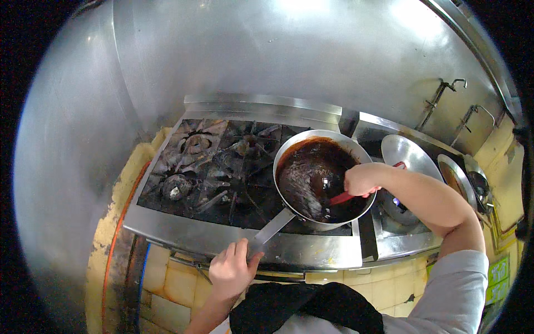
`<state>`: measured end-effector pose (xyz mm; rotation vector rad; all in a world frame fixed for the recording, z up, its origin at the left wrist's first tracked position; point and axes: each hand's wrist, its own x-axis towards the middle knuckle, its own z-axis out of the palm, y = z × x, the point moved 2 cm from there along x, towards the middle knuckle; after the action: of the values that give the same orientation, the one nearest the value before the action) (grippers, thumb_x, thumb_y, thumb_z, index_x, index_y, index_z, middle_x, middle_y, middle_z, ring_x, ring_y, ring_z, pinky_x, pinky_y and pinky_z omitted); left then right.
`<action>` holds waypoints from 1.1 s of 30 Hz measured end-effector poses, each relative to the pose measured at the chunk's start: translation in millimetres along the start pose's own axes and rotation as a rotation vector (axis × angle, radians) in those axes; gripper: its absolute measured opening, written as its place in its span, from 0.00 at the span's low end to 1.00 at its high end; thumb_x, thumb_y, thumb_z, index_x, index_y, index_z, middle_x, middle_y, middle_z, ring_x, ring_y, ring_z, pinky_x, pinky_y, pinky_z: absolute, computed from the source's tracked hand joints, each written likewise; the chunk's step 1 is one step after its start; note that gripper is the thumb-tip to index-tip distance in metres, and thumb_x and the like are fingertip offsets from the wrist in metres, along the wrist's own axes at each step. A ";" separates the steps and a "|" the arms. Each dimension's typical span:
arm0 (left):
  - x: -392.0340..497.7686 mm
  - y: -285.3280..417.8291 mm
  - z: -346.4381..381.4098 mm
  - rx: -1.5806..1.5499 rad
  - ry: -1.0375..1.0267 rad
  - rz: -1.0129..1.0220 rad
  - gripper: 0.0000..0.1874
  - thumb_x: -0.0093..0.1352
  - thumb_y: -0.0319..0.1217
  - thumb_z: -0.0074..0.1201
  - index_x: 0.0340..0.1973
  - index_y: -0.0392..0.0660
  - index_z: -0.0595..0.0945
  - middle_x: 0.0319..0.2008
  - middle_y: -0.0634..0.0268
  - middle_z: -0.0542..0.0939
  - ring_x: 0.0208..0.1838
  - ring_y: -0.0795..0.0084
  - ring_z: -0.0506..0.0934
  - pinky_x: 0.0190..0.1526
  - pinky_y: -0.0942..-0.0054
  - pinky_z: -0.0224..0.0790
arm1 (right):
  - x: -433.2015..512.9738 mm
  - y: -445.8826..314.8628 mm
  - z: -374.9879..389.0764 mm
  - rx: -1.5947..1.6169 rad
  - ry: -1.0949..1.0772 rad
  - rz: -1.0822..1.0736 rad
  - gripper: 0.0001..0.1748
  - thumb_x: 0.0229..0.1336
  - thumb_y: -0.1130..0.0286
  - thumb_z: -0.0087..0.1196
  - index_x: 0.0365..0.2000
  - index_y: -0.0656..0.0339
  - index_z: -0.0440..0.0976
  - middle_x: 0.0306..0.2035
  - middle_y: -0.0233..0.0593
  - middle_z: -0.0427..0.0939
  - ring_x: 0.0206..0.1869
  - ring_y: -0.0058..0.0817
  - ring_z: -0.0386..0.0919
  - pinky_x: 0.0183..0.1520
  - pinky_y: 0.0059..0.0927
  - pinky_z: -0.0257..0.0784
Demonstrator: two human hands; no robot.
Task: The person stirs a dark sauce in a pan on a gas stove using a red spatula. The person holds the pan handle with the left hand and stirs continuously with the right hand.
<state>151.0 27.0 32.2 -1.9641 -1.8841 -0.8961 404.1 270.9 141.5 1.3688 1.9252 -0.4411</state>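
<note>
A wide metal saucepan (288,144) sits on the right part of the gas stove (200,229). Dark brown, glossy liquid (300,175) fills much of it, with a pale swirled streak across the left side. My left hand (234,265) grips the end of the pan's long flat handle (274,225) at the stove's front edge. Over the pan's right side, my right hand (362,180) is closed around a red utensil (341,198), whose lower end is hidden in the liquid. Part of the red handle also shows beyond my wrist.
Blackened burners and grates (196,144) lie to the left of the pan. At the right, a second range carries a burner with a small blue flame (396,202) and a large round metal pan or lid (411,154). Wall taps (438,100) rise behind it. An orange hose (121,225) runs down the left side.
</note>
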 end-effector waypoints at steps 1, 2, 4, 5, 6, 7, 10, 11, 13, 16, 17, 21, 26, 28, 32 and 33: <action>-0.6 -0.1 -0.2 -0.018 -0.004 -0.002 0.20 0.60 0.44 0.64 0.40 0.44 0.78 0.24 0.62 0.75 0.23 0.63 0.78 0.23 0.68 0.71 | 5.7 -7.5 4.9 0.078 0.067 0.030 0.13 0.49 0.74 0.43 0.15 0.65 0.73 0.14 0.38 0.73 0.12 0.31 0.67 0.15 0.38 0.60; -1.5 0.1 0.0 -0.026 -0.009 -0.004 0.20 0.60 0.44 0.64 0.40 0.44 0.78 0.24 0.62 0.75 0.23 0.63 0.78 0.23 0.68 0.71 | 11.7 -15.7 9.6 0.076 0.054 0.012 0.11 0.52 0.73 0.41 0.25 0.60 0.76 0.14 0.33 0.71 0.14 0.27 0.68 0.16 0.35 0.65; -1.8 -0.6 1.3 -0.039 -0.010 -0.018 0.21 0.60 0.44 0.64 0.40 0.44 0.78 0.23 0.62 0.74 0.23 0.62 0.78 0.24 0.68 0.71 | 16.3 -21.7 8.7 0.071 0.109 0.015 0.14 0.56 0.70 0.43 0.36 0.58 0.79 0.17 0.33 0.74 0.15 0.25 0.70 0.17 0.34 0.66; -2.7 -0.7 1.8 -0.047 -0.013 -0.023 0.21 0.60 0.44 0.64 0.40 0.44 0.78 0.23 0.62 0.75 0.23 0.62 0.78 0.24 0.67 0.71 | 14.3 -20.0 6.3 0.141 0.168 0.003 0.15 0.58 0.68 0.44 0.39 0.57 0.80 0.18 0.33 0.74 0.16 0.24 0.70 0.18 0.33 0.66; -3.2 -1.0 2.2 -0.052 -0.017 -0.031 0.21 0.60 0.44 0.64 0.40 0.44 0.78 0.24 0.62 0.75 0.23 0.62 0.78 0.24 0.67 0.71 | 10.6 -16.6 3.2 0.233 0.226 -0.024 0.15 0.58 0.67 0.45 0.39 0.57 0.80 0.17 0.35 0.75 0.15 0.26 0.71 0.18 0.35 0.67; -4.2 -0.9 2.3 -0.056 -0.023 -0.041 0.21 0.60 0.44 0.64 0.40 0.44 0.78 0.24 0.62 0.75 0.23 0.62 0.78 0.24 0.67 0.71 | 0.1 -7.4 2.2 0.326 0.279 -0.054 0.15 0.58 0.67 0.45 0.38 0.58 0.81 0.17 0.37 0.75 0.14 0.28 0.71 0.17 0.37 0.68; -3.4 -1.3 1.0 -0.040 0.015 -0.029 0.20 0.60 0.43 0.64 0.41 0.44 0.78 0.25 0.62 0.77 0.24 0.62 0.79 0.24 0.67 0.71 | -39.5 23.1 -0.3 0.330 0.417 -0.079 0.17 0.61 0.62 0.49 0.45 0.56 0.79 0.22 0.39 0.79 0.21 0.31 0.78 0.26 0.39 0.74; -2.7 -1.8 0.5 -0.055 0.026 -0.032 0.20 0.59 0.42 0.65 0.41 0.44 0.78 0.26 0.62 0.77 0.24 0.61 0.79 0.25 0.66 0.72 | -52.3 29.7 -1.2 0.298 0.463 -0.100 0.16 0.61 0.61 0.50 0.46 0.54 0.79 0.23 0.40 0.80 0.24 0.33 0.79 0.30 0.40 0.74; -2.1 -2.0 -0.7 -0.089 0.041 -0.034 0.20 0.58 0.40 0.67 0.40 0.44 0.78 0.26 0.62 0.78 0.25 0.59 0.79 0.27 0.65 0.74 | -77.4 36.7 -1.4 0.244 0.540 -0.119 0.16 0.61 0.61 0.51 0.47 0.50 0.80 0.27 0.42 0.82 0.30 0.38 0.82 0.37 0.43 0.76; -2.9 -1.6 -1.1 -0.055 0.008 -0.037 0.20 0.58 0.40 0.67 0.41 0.44 0.78 0.27 0.62 0.78 0.26 0.59 0.79 0.27 0.65 0.74 | -107.4 42.7 -0.3 0.104 0.673 -0.032 0.15 0.61 0.63 0.51 0.46 0.43 0.80 0.32 0.44 0.83 0.37 0.44 0.82 0.43 0.48 0.75; -3.3 -1.4 -1.3 -0.055 0.014 -0.030 0.20 0.58 0.40 0.67 0.41 0.44 0.78 0.27 0.62 0.79 0.26 0.59 0.79 0.28 0.65 0.74 | -111.5 43.9 -0.4 0.056 0.695 0.011 0.15 0.60 0.63 0.51 0.46 0.41 0.81 0.33 0.43 0.83 0.38 0.44 0.82 0.43 0.48 0.75; -4.0 -1.8 -1.5 -0.046 -0.004 -0.021 0.21 0.58 0.40 0.67 0.41 0.43 0.78 0.29 0.61 0.79 0.28 0.59 0.80 0.29 0.65 0.75 | -97.1 54.6 -3.1 -0.068 0.681 0.180 0.15 0.57 0.65 0.52 0.44 0.43 0.82 0.37 0.45 0.83 0.41 0.45 0.82 0.45 0.47 0.77; -1.4 -2.7 -0.4 -0.026 -0.026 -0.010 0.21 0.58 0.43 0.66 0.41 0.43 0.79 0.27 0.62 0.78 0.26 0.61 0.80 0.28 0.67 0.74 | -16.3 53.4 -4.5 -0.100 0.534 0.275 0.16 0.53 0.70 0.53 0.42 0.60 0.81 0.43 0.48 0.82 0.47 0.47 0.82 0.48 0.48 0.78; 0.0 -2.8 0.5 -0.001 -0.003 0.017 0.21 0.59 0.45 0.65 0.39 0.43 0.79 0.24 0.64 0.76 0.23 0.65 0.78 0.25 0.70 0.72 | 13.4 39.9 0.2 -0.074 0.521 0.216 0.16 0.52 0.70 0.53 0.41 0.62 0.81 0.44 0.49 0.82 0.46 0.48 0.82 0.47 0.49 0.78; -0.4 -2.9 1.6 0.022 0.005 0.004 0.22 0.58 0.45 0.65 0.39 0.44 0.79 0.24 0.63 0.76 0.23 0.64 0.78 0.24 0.70 0.72 | 21.7 11.6 15.1 -0.036 0.428 -0.035 0.15 0.50 0.69 0.53 0.39 0.58 0.82 0.41 0.52 0.82 0.43 0.49 0.82 0.47 0.47 0.78; -0.7 -2.9 1.8 0.019 0.011 0.004 0.22 0.58 0.45 0.65 0.39 0.44 0.79 0.24 0.63 0.76 0.23 0.64 0.78 0.24 0.70 0.72 | 15.3 3.7 24.2 -0.016 0.448 -0.043 0.15 0.50 0.69 0.53 0.38 0.56 0.82 0.39 0.52 0.83 0.42 0.50 0.82 0.46 0.46 0.78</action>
<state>148.7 27.8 29.8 -1.9480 -1.8750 -0.8827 413.5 267.1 114.4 1.5125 2.3121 -0.1430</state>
